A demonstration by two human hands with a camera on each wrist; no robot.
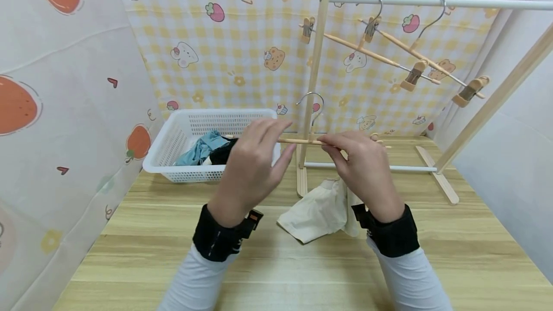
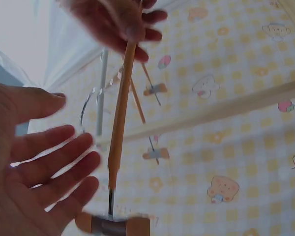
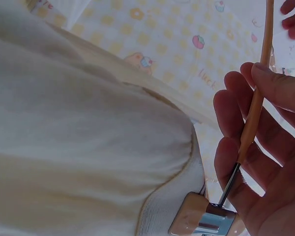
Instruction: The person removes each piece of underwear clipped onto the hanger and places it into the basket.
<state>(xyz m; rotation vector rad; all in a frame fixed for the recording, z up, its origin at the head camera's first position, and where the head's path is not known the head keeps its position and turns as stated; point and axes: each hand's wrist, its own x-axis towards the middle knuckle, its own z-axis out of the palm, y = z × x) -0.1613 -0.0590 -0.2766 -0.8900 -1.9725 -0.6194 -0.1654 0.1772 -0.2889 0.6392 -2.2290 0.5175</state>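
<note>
Two hands: our left hand (image 1: 250,167) and right hand (image 1: 365,169) meet above the middle of the wooden table (image 1: 276,263), in front of the drying rack (image 1: 315,85).
Clip hanger: a wooden clip hanger (image 1: 302,141) is held level between them, its metal hook (image 1: 312,104) pointing up.
Right hand fingers: curled round the hanger bar; the right wrist view shows thumb and fingers (image 3: 246,147) clamped on it just above the end clip (image 3: 204,221).
Left hand fingers: straight and spread apart, close beside the bar; the left wrist view shows the palm (image 2: 34,167) open and nothing gripped.
Garment: a cream cloth (image 1: 321,210) hangs from the right-hand clip, and its lower part lies on the table.
Handling note: we judge it best to keep the bar level and steady the free end before working the left clip (image 2: 113,226), so the cloth does not slip.
Wrist views only: that clip's metal jaw and the cloth's seamed edge (image 3: 172,196) in the right-hand clip.
Head view only: the white laundry basket (image 1: 181,131) at the table's far left, holding blue and black clothes (image 1: 207,150), and two more clip hangers (image 1: 406,56) on the rail.
</note>
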